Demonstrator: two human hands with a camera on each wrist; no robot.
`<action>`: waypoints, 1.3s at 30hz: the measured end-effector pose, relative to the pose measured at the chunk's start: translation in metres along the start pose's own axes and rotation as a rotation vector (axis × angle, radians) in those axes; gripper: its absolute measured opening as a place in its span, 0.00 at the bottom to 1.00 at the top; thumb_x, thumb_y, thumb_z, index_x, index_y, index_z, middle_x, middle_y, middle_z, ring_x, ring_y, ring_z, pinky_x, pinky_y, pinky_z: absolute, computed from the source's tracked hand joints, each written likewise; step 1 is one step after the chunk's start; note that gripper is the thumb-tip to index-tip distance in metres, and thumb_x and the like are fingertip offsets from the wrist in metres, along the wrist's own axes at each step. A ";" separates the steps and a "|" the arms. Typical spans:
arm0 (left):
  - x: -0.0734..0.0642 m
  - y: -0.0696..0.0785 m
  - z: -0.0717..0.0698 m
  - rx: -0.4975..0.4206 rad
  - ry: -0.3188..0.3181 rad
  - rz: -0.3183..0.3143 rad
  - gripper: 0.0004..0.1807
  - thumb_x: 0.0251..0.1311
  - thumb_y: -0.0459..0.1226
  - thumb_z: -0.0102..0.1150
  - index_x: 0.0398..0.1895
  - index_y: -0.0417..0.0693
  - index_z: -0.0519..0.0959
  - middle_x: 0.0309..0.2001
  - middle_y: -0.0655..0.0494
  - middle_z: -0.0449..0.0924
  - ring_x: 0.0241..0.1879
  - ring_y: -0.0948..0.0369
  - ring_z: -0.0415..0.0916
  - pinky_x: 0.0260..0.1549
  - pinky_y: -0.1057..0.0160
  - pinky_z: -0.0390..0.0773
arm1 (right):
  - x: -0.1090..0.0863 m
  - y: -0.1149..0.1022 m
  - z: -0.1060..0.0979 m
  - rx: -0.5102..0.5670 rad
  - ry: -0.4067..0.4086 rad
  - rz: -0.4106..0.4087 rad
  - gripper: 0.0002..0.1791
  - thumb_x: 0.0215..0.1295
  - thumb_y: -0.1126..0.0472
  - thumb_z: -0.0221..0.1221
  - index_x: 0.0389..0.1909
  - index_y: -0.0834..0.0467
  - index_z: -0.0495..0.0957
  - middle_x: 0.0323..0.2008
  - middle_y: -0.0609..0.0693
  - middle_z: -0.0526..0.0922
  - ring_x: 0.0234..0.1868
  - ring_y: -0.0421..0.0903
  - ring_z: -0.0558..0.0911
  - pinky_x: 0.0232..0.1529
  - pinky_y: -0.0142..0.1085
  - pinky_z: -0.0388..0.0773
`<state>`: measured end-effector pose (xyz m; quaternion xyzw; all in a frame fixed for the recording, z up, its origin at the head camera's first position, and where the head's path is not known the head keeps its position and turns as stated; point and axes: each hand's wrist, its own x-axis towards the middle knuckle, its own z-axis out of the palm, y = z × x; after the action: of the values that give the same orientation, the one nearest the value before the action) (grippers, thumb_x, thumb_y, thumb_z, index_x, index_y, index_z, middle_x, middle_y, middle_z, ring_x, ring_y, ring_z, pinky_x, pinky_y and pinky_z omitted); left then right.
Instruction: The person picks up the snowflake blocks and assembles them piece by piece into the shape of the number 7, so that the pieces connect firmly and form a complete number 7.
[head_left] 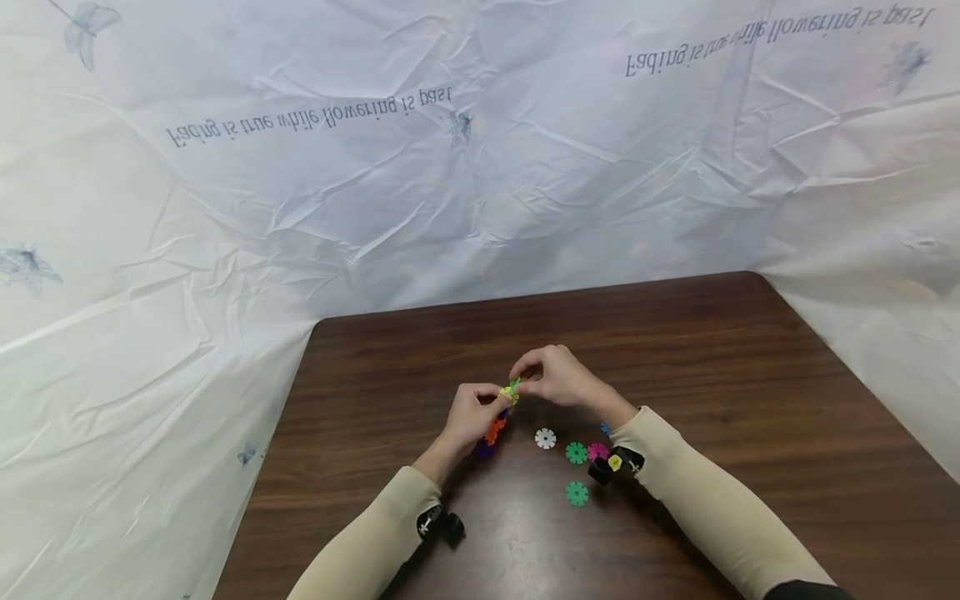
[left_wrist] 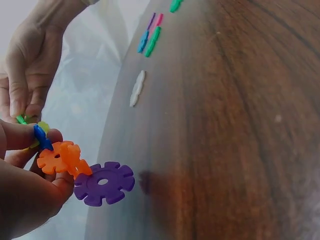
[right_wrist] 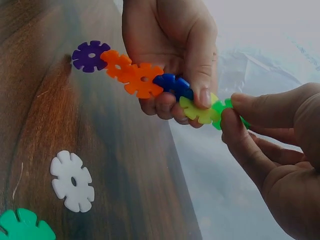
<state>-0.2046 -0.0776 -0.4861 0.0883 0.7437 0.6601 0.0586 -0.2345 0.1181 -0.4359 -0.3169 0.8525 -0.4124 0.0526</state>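
A chain of notched plastic discs hangs between my hands, above the table. It runs from a purple disc (right_wrist: 90, 56) through two orange discs (right_wrist: 144, 81) and a blue disc (right_wrist: 173, 86) to a yellow disc (right_wrist: 199, 110). My left hand (head_left: 474, 414) pinches the yellow disc between thumb and fingers, the rest of the chain trailing past its fingers. My right hand (head_left: 561, 379) pinches a bright green disc (right_wrist: 218, 111), which meets the yellow one's edge. Fingertips hide part of the green disc, so how deep the notches sit cannot be told.
Loose on the brown table (head_left: 360, 500) lie a white disc (head_left: 545, 438), a green disc (head_left: 576, 452), another green disc (head_left: 577, 493), a pink disc (head_left: 597, 451) and a blue disc (head_left: 604, 428) near the right sleeve. A white printed sheet (head_left: 480, 208) hangs behind the table.
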 end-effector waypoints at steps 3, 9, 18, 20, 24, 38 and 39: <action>0.000 -0.001 -0.001 -0.016 -0.009 -0.017 0.08 0.61 0.29 0.62 0.35 0.28 0.84 0.36 0.27 0.82 0.31 0.50 0.82 0.30 0.67 0.81 | 0.002 0.004 0.000 0.014 -0.002 0.023 0.09 0.61 0.64 0.66 0.42 0.56 0.84 0.38 0.48 0.86 0.38 0.44 0.85 0.36 0.31 0.82; 0.001 -0.003 -0.001 -0.076 -0.034 -0.088 0.11 0.62 0.31 0.62 0.39 0.27 0.83 0.38 0.28 0.82 0.33 0.56 0.80 0.33 0.66 0.80 | 0.003 0.009 -0.002 0.045 -0.008 0.065 0.14 0.60 0.62 0.67 0.47 0.59 0.83 0.40 0.48 0.85 0.39 0.41 0.83 0.37 0.32 0.82; -0.004 0.011 -0.001 -0.137 -0.053 -0.120 0.10 0.61 0.27 0.59 0.41 0.24 0.78 0.44 0.22 0.77 0.45 0.32 0.77 0.35 0.63 0.83 | -0.001 0.010 -0.006 0.086 -0.002 0.042 0.13 0.60 0.63 0.67 0.47 0.59 0.82 0.41 0.50 0.85 0.40 0.43 0.84 0.38 0.32 0.82; -0.008 0.019 0.000 -0.129 -0.052 -0.113 0.09 0.61 0.26 0.59 0.40 0.23 0.78 0.42 0.23 0.78 0.46 0.31 0.77 0.34 0.63 0.82 | -0.002 0.011 -0.005 0.094 -0.008 0.035 0.14 0.61 0.63 0.66 0.47 0.61 0.82 0.41 0.51 0.85 0.40 0.43 0.84 0.38 0.32 0.82; -0.014 0.027 0.002 -0.118 -0.036 -0.088 0.08 0.60 0.26 0.60 0.38 0.23 0.78 0.36 0.32 0.82 0.43 0.34 0.78 0.34 0.63 0.82 | -0.003 0.013 -0.003 0.096 -0.015 0.025 0.13 0.61 0.63 0.66 0.47 0.62 0.82 0.41 0.51 0.85 0.39 0.43 0.84 0.38 0.32 0.82; -0.001 -0.004 0.003 -0.118 0.018 -0.073 0.05 0.59 0.28 0.63 0.33 0.30 0.79 0.30 0.53 0.83 0.41 0.38 0.80 0.32 0.65 0.81 | -0.002 0.009 -0.005 0.119 -0.049 0.022 0.14 0.62 0.63 0.65 0.48 0.62 0.81 0.43 0.54 0.84 0.41 0.45 0.83 0.41 0.32 0.82; -0.001 -0.004 0.003 -0.118 0.015 -0.070 0.05 0.59 0.28 0.62 0.33 0.30 0.79 0.30 0.53 0.82 0.41 0.38 0.80 0.32 0.65 0.82 | -0.002 0.009 -0.005 0.119 -0.051 0.020 0.14 0.62 0.63 0.65 0.48 0.62 0.81 0.43 0.53 0.84 0.41 0.45 0.83 0.41 0.32 0.82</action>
<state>-0.2027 -0.0753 -0.4904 0.0540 0.7066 0.7008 0.0812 -0.2393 0.1264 -0.4397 -0.3149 0.8279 -0.4538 0.0972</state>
